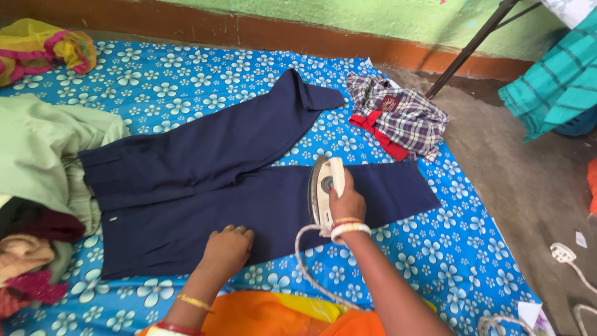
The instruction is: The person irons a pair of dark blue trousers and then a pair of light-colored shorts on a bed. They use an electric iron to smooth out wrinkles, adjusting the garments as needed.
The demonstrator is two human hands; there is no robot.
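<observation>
Dark navy trousers (205,180) lie spread flat on a blue sheet with white flowers (448,249). My right hand (347,202) grips the handle of a white and silver electric iron (320,190), which rests on the nearer trouser leg. My left hand (227,249) lies flat on the same leg, fingers together, pressing the cloth near its lower edge. The iron's white cord (305,261) loops back toward me, past my right wrist with its bangles.
A folded checked shirt with red trim (398,118) lies at the sheet's far right. A pale green garment and other clothes (37,180) are piled at left, a yellow-pink cloth (37,46) far left. Bare concrete floor (535,186), a white plug (563,252) and a teal striped cloth (559,81) are at right.
</observation>
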